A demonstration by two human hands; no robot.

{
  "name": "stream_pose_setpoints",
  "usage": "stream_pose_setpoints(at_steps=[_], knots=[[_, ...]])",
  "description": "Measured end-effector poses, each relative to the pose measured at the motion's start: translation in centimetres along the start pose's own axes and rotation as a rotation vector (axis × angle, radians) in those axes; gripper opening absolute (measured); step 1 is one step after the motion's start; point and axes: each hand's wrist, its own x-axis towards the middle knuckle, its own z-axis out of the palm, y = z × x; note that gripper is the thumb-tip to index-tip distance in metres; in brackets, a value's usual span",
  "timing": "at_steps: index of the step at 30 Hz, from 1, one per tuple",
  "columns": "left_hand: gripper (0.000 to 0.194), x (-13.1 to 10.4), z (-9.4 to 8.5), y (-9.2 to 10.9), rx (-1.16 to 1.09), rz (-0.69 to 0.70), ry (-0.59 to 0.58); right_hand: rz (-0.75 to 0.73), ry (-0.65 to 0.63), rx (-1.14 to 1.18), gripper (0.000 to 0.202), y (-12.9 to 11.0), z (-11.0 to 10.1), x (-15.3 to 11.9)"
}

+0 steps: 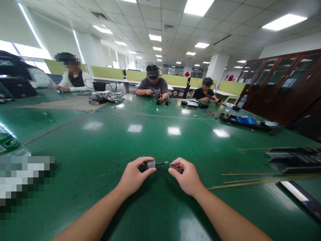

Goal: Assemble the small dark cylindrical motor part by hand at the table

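Just above the green table (112, 144), my left hand (136, 174) pinches a small silver motor (151, 164) between thumb and fingers. Its dark shaft (162, 163), with a lighter tip, points right toward my other hand. My right hand (184, 174) is closed round a small metallic part (173, 166); fingers cover most of it, so its kind is unclear. A narrow gap separates the shaft's tip from that part.
Thin sticks (240, 182) and a black tray-like piece (293, 159) lie at right, near a dark flat device (301, 197). A plastic bottle (11, 144) is at left. Across the table sit three people, with electronic parts (104, 97) and a long black casing (248, 122) nearby.
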Motion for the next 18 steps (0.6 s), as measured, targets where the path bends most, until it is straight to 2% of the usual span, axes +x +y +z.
stream_pose_setpoints(at_steps=[2, 5, 8, 10, 14, 18], knots=[[0.034, 0.2, 0.0, -0.2, -0.017, -0.028, 0.020, 0.030, -0.012, 0.051, 0.016, 0.1, 0.0, 0.1], [0.040, 0.6, 0.0, -1.1, -0.228, -0.136, 0.045, 0.050, -0.045, 0.116, 0.028, 0.5, 0.0, 0.2], [0.051, 1.1, -0.6, -2.2, -0.450, -0.259, 0.154, 0.043, -0.069, 0.142, 0.036, 0.7, 0.1, 0.2], [0.059, 1.4, -1.5, -2.9, -0.513, -0.331, 0.213, 0.045, -0.080, 0.148, 0.035, 0.8, 0.2, 0.2], [0.065, 1.1, -5.0, -4.2, -0.469, -0.428, 0.188, 0.053, -0.094, 0.159, 0.025, 0.9, 0.4, -0.1], [0.061, -1.7, -10.8, -5.0, -0.201, -0.479, 0.190, 0.051, -0.100, 0.136, 0.016, 1.0, 0.5, -0.4]])
